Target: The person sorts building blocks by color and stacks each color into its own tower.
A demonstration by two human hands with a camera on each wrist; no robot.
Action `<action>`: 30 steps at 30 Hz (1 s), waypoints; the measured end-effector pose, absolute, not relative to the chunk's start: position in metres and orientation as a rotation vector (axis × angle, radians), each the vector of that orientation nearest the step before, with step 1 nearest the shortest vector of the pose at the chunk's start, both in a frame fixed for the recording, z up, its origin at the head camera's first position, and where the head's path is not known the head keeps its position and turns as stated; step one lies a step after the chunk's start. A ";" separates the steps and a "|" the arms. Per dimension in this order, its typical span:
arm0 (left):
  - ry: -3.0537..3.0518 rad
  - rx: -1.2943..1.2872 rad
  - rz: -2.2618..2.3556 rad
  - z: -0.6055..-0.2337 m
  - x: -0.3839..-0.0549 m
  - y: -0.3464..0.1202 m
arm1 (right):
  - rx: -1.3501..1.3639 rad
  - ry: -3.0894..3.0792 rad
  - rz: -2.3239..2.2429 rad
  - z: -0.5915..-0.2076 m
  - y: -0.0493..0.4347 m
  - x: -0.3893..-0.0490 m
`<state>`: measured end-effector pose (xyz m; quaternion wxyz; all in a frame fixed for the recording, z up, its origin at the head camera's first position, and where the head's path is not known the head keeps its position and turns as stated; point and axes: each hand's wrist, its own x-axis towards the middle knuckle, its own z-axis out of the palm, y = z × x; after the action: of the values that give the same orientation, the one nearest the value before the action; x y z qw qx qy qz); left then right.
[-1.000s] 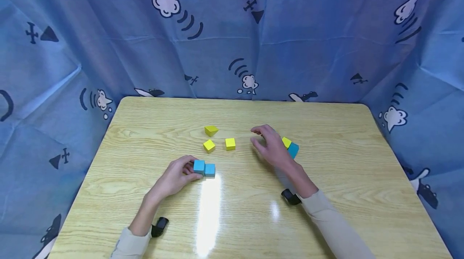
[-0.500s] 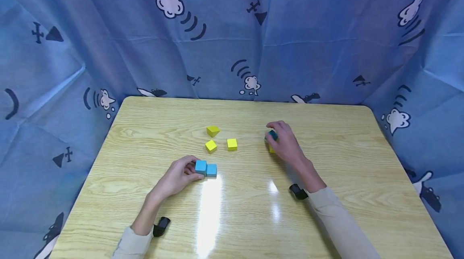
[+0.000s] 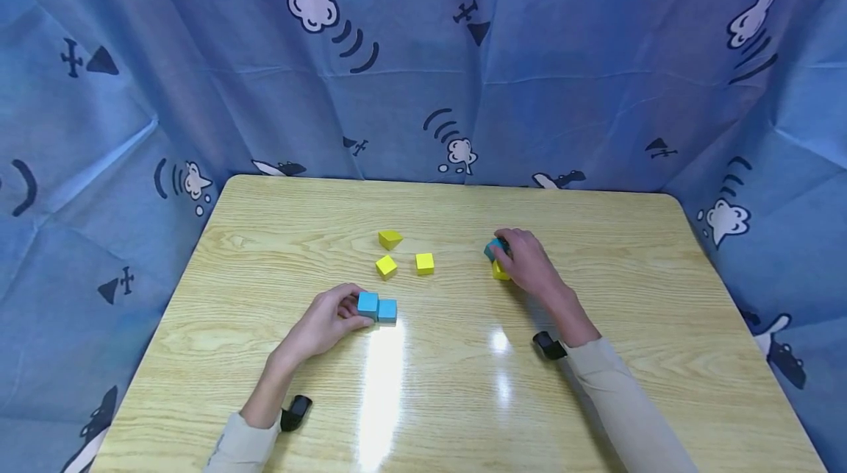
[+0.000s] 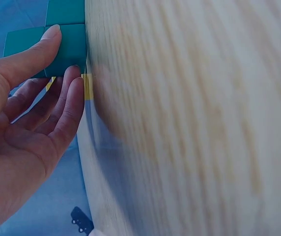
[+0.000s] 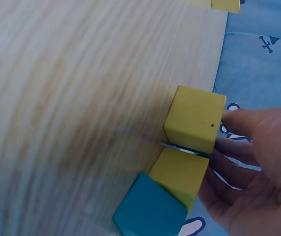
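Observation:
My left hand [image 3: 327,320] grips a stack of two blue cubes [image 3: 367,305], its thumb flat on the near side in the left wrist view. Another blue cube [image 3: 387,312] sits against the stack's right side. My right hand [image 3: 531,263] curls its thumb and fingers round a blue cube [image 3: 491,249], mostly hidden in the right wrist view. Just in front of that cube stands a yellow cube [image 5: 194,118]. Below the right hand are a second yellow block [image 5: 180,172] and a blue block [image 5: 150,206], covered by the hand in the head view.
Two yellow cubes [image 3: 425,264] and a yellow wedge-shaped block [image 3: 390,239] lie between the hands, farther back on the wooden table [image 3: 265,237]. Blue printed cloth [image 3: 397,31] hangs behind the table and at both sides. Dark cameras [image 3: 548,346] are strapped at the wrists.
My right hand has moved right, uncovering a blue and a yellow cube by its thumb and covering the two blocks at its right. The left hand keeps its hold; the head view has shifted slightly.

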<state>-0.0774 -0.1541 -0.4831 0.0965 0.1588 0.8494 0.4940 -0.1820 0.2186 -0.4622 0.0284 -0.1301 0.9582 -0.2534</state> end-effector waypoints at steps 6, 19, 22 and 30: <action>2.524 0.465 1.465 -0.482 -0.078 -0.154 | -0.499 2.939 -0.858 -0.461 0.215 -0.183; 2.503 0.478 1.475 -0.484 -0.077 -0.155 | -0.508 2.918 -0.854 -0.465 0.205 -0.178; 2.500 0.476 1.477 -0.485 -0.077 -0.155 | -0.530 2.914 -0.886 -0.463 0.202 -0.176; 2.508 0.471 1.476 -0.483 -0.077 -0.154 | -0.624 2.888 -1.019 -0.462 0.194 -0.168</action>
<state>-0.0768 -0.1544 -0.4834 0.0969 0.1589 0.8467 0.4984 -0.1684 0.1942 -0.4617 0.0082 -0.1998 0.9240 -0.3260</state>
